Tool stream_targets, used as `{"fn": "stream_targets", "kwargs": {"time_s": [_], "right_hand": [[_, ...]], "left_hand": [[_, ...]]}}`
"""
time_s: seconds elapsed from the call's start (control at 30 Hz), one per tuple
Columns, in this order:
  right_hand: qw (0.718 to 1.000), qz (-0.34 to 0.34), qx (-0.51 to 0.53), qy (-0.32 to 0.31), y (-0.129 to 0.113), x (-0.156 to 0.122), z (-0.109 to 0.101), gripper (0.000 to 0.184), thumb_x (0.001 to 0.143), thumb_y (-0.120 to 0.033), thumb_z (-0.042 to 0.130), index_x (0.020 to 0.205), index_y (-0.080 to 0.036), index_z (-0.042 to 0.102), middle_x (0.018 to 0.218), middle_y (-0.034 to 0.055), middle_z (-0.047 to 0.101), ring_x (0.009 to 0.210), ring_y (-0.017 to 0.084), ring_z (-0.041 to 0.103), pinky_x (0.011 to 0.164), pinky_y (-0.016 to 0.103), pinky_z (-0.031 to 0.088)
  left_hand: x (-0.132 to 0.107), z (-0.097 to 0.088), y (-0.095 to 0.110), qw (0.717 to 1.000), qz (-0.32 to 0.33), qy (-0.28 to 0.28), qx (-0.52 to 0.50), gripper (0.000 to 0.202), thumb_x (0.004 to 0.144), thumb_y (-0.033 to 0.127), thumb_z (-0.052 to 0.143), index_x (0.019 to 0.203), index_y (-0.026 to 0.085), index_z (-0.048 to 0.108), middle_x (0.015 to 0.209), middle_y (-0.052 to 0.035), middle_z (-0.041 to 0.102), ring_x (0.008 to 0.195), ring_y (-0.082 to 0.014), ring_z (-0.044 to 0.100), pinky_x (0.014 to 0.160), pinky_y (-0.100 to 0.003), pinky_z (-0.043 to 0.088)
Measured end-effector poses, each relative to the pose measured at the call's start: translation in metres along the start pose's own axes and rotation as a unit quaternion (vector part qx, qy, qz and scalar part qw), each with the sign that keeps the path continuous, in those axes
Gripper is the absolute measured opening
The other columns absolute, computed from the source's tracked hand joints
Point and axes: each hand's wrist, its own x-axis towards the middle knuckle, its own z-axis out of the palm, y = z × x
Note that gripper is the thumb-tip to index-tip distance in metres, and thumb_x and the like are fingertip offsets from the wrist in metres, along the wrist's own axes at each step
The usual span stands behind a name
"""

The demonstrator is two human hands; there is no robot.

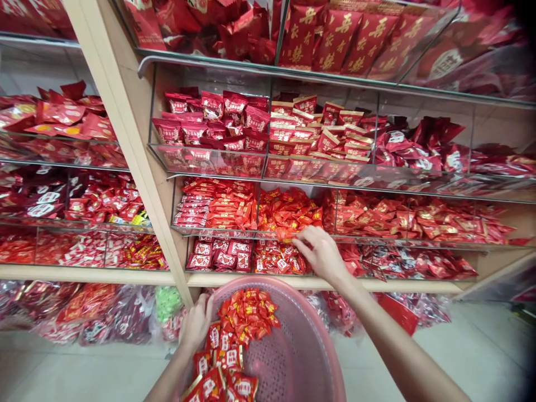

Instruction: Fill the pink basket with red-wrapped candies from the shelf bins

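A pink plastic basket (pixel 307 335) with small holes in its floor stands below the shelves. My left hand (pixel 196 324) is closed on the basket's left rim. Small orange-red wrapped candies (pixel 247 312) lie heaped at its far left, and larger red packets (pixel 228 357) with white labels lie nearer to me. My right hand (pixel 320 254) reaches to the front lip of a shelf compartment, its fingers closed on wrapped candy (pixel 285 234). Behind the fingers, more orange-red candies (pixel 291 209) fill that compartment.
Glass dividers and front lips (pixel 318 173) split the shelves into compartments of red packets (pixel 322 134). A pale wooden upright (pixel 125 134) stands at the left. Below the bottom shelf, plastic bags of sweets (pixel 113 312) sit on the tiled floor (pixel 486 346).
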Motion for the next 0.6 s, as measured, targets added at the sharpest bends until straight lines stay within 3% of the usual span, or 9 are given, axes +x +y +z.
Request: {"fn": "stream_targets", "kwargs": {"time_s": [0.17, 0.3, 0.43, 0.6], "right_hand": [[0.986, 0.054, 0.143, -0.064, -0.008, -0.058, 0.043, 0.02, 0.087, -0.027, 0.041, 0.075, -0.019, 0.055, 0.079, 0.0045, 0.059, 0.073, 0.015, 0.052, 0.066, 0.026, 0.038], [0.968, 0.103, 0.193, -0.127, -0.017, -0.092, 0.084, 0.02, 0.085, -0.024, 0.042, 0.069, -0.019, 0.053, 0.072, 0.0017, 0.058, 0.067, 0.013, 0.051, 0.063, 0.023, 0.037], [0.942, 0.147, 0.246, -0.175, -0.04, -0.108, 0.125, 0.017, 0.08, -0.024, 0.046, 0.065, -0.018, 0.053, 0.065, -0.0014, 0.056, 0.059, 0.01, 0.048, 0.057, 0.02, 0.033], [0.889, 0.218, 0.34, -0.218, -0.07, -0.115, 0.17, 0.014, 0.072, -0.02, 0.053, 0.058, -0.017, 0.05, 0.053, -0.0044, 0.048, 0.051, 0.008, 0.042, 0.051, 0.018, 0.03]], "left_hand": [[0.0, 0.002, -0.002, 1.0, 0.005, 0.006, 0.0, 0.045, 0.088, 0.047, 0.015, 0.104, 0.022, 0.048, 0.085, -0.0069, 0.068, 0.076, -0.0221, 0.064, 0.063, -0.028, 0.037], [0.0, 0.002, -0.002, 1.0, 0.007, 0.005, -0.002, 0.045, 0.087, 0.048, 0.014, 0.103, 0.022, 0.048, 0.083, -0.0068, 0.068, 0.077, -0.0227, 0.064, 0.062, -0.028, 0.037], [0.0, 0.001, 0.0, 1.0, -0.001, 0.002, -0.002, 0.045, 0.087, 0.048, 0.014, 0.102, 0.022, 0.048, 0.084, -0.007, 0.068, 0.077, -0.0221, 0.064, 0.063, -0.028, 0.037], [-0.001, -0.001, 0.001, 1.0, -0.004, 0.0, -0.002, 0.045, 0.088, 0.047, 0.015, 0.103, 0.022, 0.049, 0.089, -0.0079, 0.068, 0.079, -0.0215, 0.063, 0.064, -0.028, 0.038]]}}
